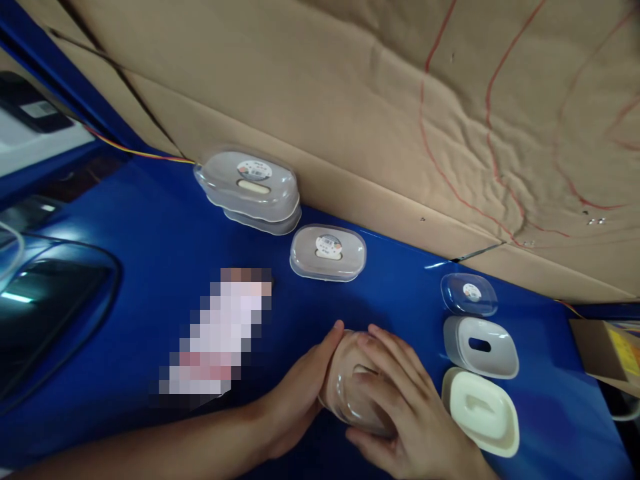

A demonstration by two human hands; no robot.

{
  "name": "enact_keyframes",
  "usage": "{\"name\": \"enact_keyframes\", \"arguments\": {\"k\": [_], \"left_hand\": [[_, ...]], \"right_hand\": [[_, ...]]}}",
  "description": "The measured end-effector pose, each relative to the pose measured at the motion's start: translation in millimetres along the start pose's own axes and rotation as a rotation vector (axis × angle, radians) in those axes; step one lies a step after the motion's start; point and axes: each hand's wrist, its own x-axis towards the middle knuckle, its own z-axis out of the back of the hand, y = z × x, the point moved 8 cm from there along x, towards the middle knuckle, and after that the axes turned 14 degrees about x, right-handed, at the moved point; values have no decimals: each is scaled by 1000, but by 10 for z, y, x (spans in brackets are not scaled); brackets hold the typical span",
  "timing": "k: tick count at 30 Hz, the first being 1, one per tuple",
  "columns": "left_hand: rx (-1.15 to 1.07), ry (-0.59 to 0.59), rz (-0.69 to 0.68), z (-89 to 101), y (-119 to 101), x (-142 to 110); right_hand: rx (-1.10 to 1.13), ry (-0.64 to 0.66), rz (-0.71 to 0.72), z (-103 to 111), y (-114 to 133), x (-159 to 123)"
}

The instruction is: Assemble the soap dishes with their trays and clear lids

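Between my hands, low in the middle of the head view, is a lidded oval plastic box [343,393] with a clear cover. My left hand [303,390] grips its left side, thumb up along the edge. Fingers of my right hand [400,393] lie curled over the top and right side, hiding much of it. To the right stand the parts of such a box in a row: a clear lid [457,297] with a round label, a grey piece [500,350] with an oval slot, and a cream tray [509,437] with a raised middle.
At the back, a stack of similar boxes [215,180] and a single labelled box [303,260] stand against brown paper [325,87] with red lines. A pixelated item [215,333] lies left of my hands. Dark cable loops [117,267] are farther left; a cardboard box [595,353] is right.
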Motion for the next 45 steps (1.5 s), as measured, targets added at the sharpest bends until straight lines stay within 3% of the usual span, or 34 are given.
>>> {"name": "enact_keyframes", "arguments": {"k": [4,9,15,19,25,29,32,35,39,42,45], "left_hand": [[-4,-11,1,-5,-11,-19],[9,4,-26,-15,-24,1],[-26,127,-35,-89,-45,34],[-61,228,-97,-166,-71,37],[10,-51,-203,60,-51,34],[110,-57,-184,39,-47,2],[134,-50,-162,23,-45,7],[170,-13,-148,-12,-18,19],[220,27,-123,-47,25,17],[246,37,-118,-55,17,13],[262,45,-116,-60,12,17]], "right_hand": [[-9,-30,55,22,42,-7],[30,-6,-7,34,-31,30],[-96,18,-146,116,-71,-23],[-99,8,-220,213,-291,-76],[-147,-101,-337,471,-928,19],[-287,-36,-319,537,-1136,264],[-379,-69,-335,669,-1096,331],[-338,-180,-379,836,-888,92],[-289,-292,-550,896,-602,-657],[-325,-354,-672,774,-448,-1165],[-375,-303,-653,491,-302,-1275]]}}
